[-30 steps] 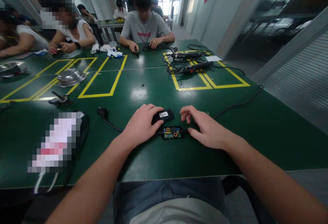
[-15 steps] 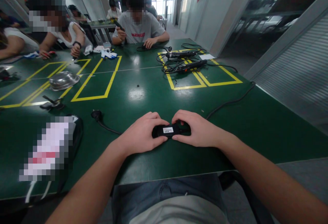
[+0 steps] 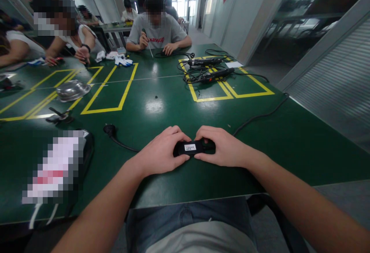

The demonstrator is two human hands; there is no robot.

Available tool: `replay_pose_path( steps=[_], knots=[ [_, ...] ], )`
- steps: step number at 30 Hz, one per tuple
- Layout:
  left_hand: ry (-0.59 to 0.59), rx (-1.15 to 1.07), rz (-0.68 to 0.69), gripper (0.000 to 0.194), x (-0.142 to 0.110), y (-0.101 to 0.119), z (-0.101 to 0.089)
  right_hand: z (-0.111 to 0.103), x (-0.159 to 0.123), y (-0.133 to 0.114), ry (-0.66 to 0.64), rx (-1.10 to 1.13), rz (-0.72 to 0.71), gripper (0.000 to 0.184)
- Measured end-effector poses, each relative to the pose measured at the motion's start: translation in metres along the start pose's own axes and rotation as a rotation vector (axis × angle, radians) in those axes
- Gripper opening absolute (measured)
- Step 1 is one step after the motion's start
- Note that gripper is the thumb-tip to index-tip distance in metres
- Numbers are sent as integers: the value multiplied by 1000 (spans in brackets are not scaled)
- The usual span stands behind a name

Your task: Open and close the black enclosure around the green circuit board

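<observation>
A small black box with a white printed label, which looks like a power adapter, lies on the green table in front of me. My left hand grips its left end between thumb and fingers. From the other side, my right hand pinches its right end. A black cord with a plug runs toward the box and passes out of sight behind my left hand. Another black cable leads from behind my right hand to the table's right edge.
At left are a bag-like item with white straps, a black clamp-like tool and a metal bowl. Black electric screwdrivers with coiled cords lie farther off, inside yellow tape. Across the table, a person holds a screwdriver.
My hands and the black box stay almost in place. The person opposite has lowered the screwdriver toward the table, and the person at left has shifted a hand.
</observation>
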State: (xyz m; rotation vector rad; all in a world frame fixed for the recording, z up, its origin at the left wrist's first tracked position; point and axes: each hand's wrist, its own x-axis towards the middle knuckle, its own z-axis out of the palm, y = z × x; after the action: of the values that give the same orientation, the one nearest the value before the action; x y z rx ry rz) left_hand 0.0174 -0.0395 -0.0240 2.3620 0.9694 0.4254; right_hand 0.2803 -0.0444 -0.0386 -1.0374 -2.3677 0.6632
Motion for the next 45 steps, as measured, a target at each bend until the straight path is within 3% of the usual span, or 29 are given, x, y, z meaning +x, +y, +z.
replay_pose_path(
  steps=[3, 8, 12, 18, 36, 39, 42, 45],
  knots=[
    [9, -5, 8, 29, 1, 1, -1, 0, -1, -1, -3, -8, -10, 21],
    [133, -8, -6, 33, 5, -3, -1, 1, -4, 0, 58, 28, 86, 49],
    [243, 124, -138, 38, 11, -14, 2, 0, -3, -1, 2, 5, 68, 29],
    [189, 212, -241, 43, 15, -25, 4, -4, -1, -5, -42, -21, 69, 23],
    [226, 207, -211, 47, 14, -28, 7, -7, -2, -4, -49, -6, 59, 24],
    [267, 169, -168, 36, 9, -18, -1, -6, -3, -2, -43, -11, 33, 19],
    [152, 91, -137, 6, 2, -6, -10, -4, -3, -1, -42, -15, 5, 12],
    [-54, 77, -144, 14, -3, 3, -16, -4, -3, 0, -46, -21, -7, 9]
  ],
)
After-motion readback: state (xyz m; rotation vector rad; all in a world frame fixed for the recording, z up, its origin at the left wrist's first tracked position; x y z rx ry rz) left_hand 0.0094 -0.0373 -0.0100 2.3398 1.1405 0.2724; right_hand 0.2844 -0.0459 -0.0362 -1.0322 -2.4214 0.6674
